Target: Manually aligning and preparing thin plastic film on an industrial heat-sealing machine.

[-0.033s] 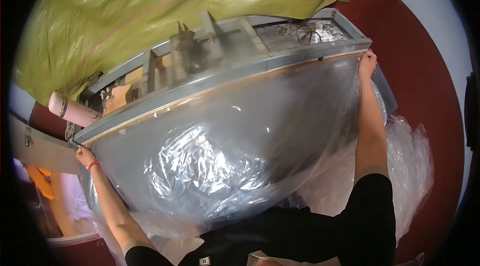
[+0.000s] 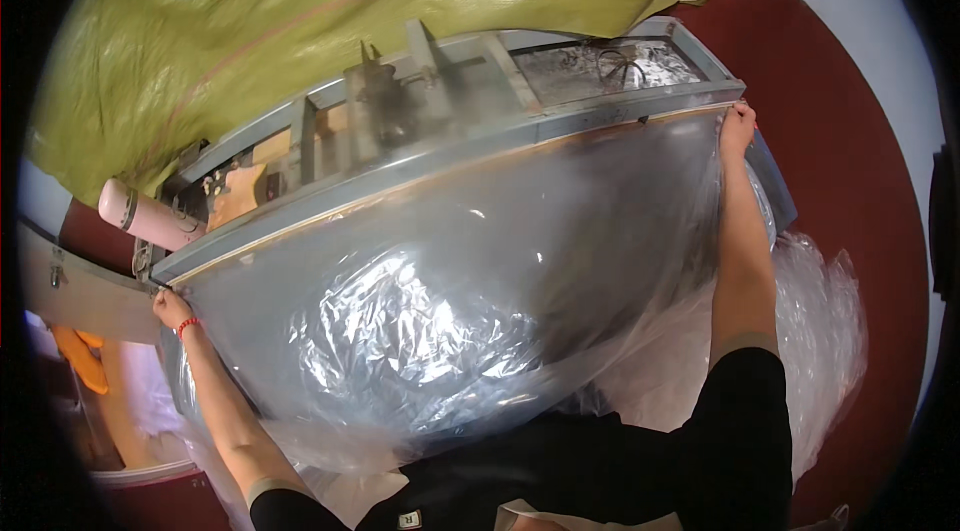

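Note:
A wide sheet of clear plastic film point(image 2: 420, 331) is stretched across a grey metal-framed bench point(image 2: 450, 144). At the left end of the frame, my left hand point(image 2: 173, 308), with a red bracelet at the wrist, is closed on the film's corner. My right hand point(image 2: 738, 131) pinches the opposite corner at the frame's right end. Between them the film's far edge runs along a thin light-brown strip point(image 2: 400, 193) beside the frame. Its near part sags in shiny wrinkles toward my body. My fingertips are partly hidden by my knuckles.
Beyond the bench hangs a yellow-green woven sheet point(image 2: 350, 1). A pink bottle point(image 2: 145, 214) lies tilted at the frame's far left. Upright metal parts point(image 2: 382, 101) stand inside the frame. Bunched clear film point(image 2: 820, 321) spills over the red floor point(image 2: 850, 181) at right.

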`<state>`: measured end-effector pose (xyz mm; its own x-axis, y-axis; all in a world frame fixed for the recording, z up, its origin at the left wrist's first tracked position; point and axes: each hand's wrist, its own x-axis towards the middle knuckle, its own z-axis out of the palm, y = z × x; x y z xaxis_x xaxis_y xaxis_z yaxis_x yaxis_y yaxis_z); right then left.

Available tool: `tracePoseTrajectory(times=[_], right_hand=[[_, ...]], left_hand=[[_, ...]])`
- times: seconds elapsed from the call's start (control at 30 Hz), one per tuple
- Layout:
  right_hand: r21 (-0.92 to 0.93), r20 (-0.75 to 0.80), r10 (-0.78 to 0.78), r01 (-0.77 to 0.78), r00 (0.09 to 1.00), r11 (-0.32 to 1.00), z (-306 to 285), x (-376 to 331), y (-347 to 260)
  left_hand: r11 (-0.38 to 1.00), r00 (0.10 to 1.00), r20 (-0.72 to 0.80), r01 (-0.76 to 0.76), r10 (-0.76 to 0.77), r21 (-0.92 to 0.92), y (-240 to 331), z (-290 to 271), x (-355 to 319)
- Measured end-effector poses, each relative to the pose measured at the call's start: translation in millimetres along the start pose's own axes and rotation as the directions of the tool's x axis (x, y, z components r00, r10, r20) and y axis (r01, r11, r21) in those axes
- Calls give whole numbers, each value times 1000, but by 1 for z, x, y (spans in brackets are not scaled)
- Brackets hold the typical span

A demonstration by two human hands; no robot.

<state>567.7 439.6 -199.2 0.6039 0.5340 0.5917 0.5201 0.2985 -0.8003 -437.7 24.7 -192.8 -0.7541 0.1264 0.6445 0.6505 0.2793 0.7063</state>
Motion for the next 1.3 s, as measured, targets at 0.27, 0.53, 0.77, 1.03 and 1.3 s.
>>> tracePoseTrajectory(times=[0.27,0.53,0.77,1.03,1.3], right_hand=[[-26,179,56,-52,982,998,-13,-28,-62],[-113,411,-206,274,888,955,-102,-17,-75],[-618,267,-386,464,883,635,-143,25,-108],[485,841,-530,283,108,828,23,-334,-417],[385,921,-374,-404,109,830,53,-451,-430]], left_hand=[[992,999,-17,-25,28,124,42,-30,-26],[969,876,449,-234,174,83,90,-77,-74],[980,667,735,33,124,-196,200,-84,-136],[984,724,669,-85,169,-156,216,-127,-136],[745,733,480,-631,482,217,226,-166,-140]])
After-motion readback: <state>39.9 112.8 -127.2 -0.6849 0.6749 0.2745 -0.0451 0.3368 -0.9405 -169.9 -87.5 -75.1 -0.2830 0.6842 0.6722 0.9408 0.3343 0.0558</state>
